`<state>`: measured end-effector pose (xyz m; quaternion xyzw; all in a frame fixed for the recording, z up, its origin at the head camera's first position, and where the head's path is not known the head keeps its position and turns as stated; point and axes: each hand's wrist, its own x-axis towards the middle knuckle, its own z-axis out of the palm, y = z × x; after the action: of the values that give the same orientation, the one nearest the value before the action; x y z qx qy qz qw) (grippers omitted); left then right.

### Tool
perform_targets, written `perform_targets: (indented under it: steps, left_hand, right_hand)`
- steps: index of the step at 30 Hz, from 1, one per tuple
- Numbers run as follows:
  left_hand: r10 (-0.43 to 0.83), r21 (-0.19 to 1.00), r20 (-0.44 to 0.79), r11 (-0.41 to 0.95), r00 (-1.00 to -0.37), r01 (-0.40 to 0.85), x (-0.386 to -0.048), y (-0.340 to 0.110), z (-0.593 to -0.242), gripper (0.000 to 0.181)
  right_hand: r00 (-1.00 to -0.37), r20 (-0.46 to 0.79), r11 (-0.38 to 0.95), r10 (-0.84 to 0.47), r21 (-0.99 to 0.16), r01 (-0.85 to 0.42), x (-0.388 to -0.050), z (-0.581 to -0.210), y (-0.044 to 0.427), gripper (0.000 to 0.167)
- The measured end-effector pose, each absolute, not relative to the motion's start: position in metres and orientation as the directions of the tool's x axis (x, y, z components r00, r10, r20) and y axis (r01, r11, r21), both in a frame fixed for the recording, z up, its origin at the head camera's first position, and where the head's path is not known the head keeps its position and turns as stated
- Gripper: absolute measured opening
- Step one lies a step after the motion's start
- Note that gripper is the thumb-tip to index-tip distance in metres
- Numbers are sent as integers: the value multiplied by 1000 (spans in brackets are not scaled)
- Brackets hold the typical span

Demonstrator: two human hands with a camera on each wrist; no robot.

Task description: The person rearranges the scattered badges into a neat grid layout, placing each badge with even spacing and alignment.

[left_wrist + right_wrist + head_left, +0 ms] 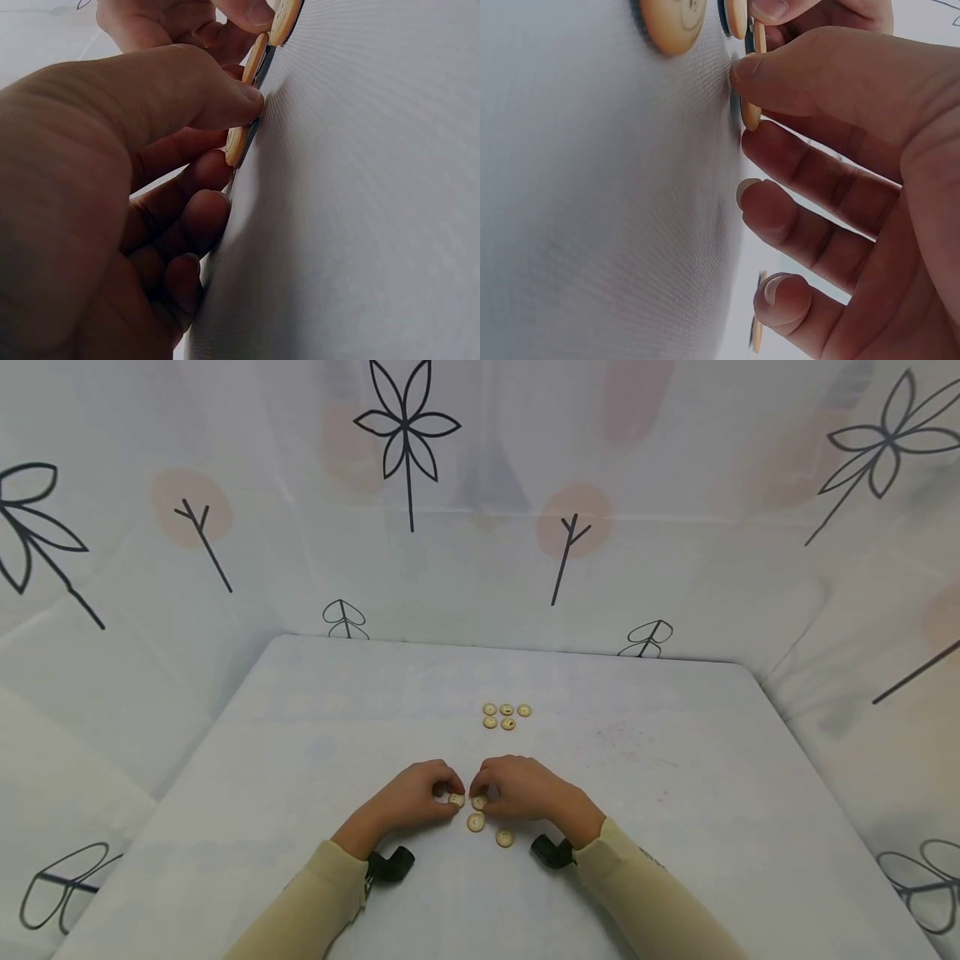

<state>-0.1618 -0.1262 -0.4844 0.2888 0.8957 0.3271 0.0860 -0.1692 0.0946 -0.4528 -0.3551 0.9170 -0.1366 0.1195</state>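
At the far left, a white fabric wall printed with black line-drawn plants and pale pink spots is hanging beside a flat table covered in white. A pale yellow sleeve is reaching in from the near edge, with a small black wrist device sitting at its cuff. The left hand is holding a narrow pinch, its thumb and forefinger gripping the sides of a round, pale yellow disc with a marked face low at the tabletop, while its other fingers are curling loosely. Just to the right and nearer the person, a similar loose disc is lying flat; whether it is touching its neighbour cannot be told. That neighbour, another round yellow disc, is sitting just beside the left hand's piece and is being pinched between the right hand's thumb and fingers. A second loose disc is lying nearer the person, apart from the others. Farther back, five matching discs are forming two rows, three behind two. The right hand is keeping its remaining fingers slightly spread, and a second black device and the other yellow sleeve are following behind it.
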Motion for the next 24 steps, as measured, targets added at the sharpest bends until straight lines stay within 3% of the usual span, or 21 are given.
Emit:
perform_targets:
  steps: [24]
  left_hand:
    - [554,637,-4,643,-832,425,-162,-125,-483,8]
  right_hand:
    - [-785,-70,765,-615,-295,-573,-183,-454,105,17]
